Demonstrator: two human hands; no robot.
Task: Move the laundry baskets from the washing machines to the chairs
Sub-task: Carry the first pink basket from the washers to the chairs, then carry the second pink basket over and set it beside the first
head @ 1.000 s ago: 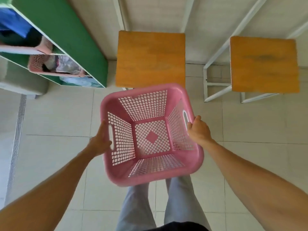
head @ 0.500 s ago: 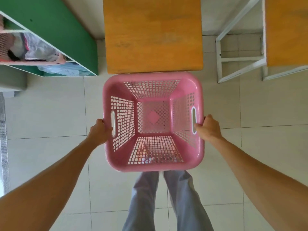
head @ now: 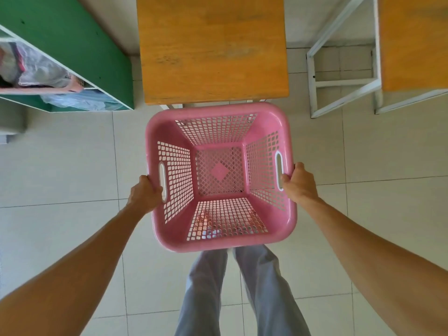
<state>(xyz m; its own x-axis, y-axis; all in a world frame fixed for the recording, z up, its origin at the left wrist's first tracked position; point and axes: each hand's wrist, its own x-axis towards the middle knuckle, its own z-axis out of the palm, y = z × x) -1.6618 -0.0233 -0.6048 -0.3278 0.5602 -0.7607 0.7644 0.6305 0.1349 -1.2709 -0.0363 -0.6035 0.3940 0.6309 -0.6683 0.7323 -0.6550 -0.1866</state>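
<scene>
**Pink basket held in front of the nearer chair**

Above the tiled floor (head: 60, 166), an empty pink laundry basket (head: 219, 236) hangs in the air between two bare arms, its open top facing the camera. Its walls and base are a lattice of small holes, with a solid diamond at the middle of the base. A slot handle is cut into each side wall.

At the left slot, the left hand (head: 145, 194) has its grip clamped on the rim of the basket, fingers curled around the edge and hidden beneath it. At the right slot, the right hand (head: 300, 184) is clamped the same way on the opposite rim, thumb on top by the handle opening.

Just beyond the far rim stands a chair with a wooden seat (head: 213, 49); the basket's far edge lies close to the seat's front edge, and whether the two touch cannot be told. A second wooden seat (head: 414, 42) on a white metal frame (head: 344, 83) stands to the right, well apart from the basket.

At the upper left, a green shelf unit (head: 72, 44) holds another pink basket (head: 75, 86) with cloth in it, and pale bundled fabric (head: 80, 101) below that. Beneath the held basket, the person's legs in light grey trousers (head: 266, 287) show through the lattice and below the near rim.
</scene>
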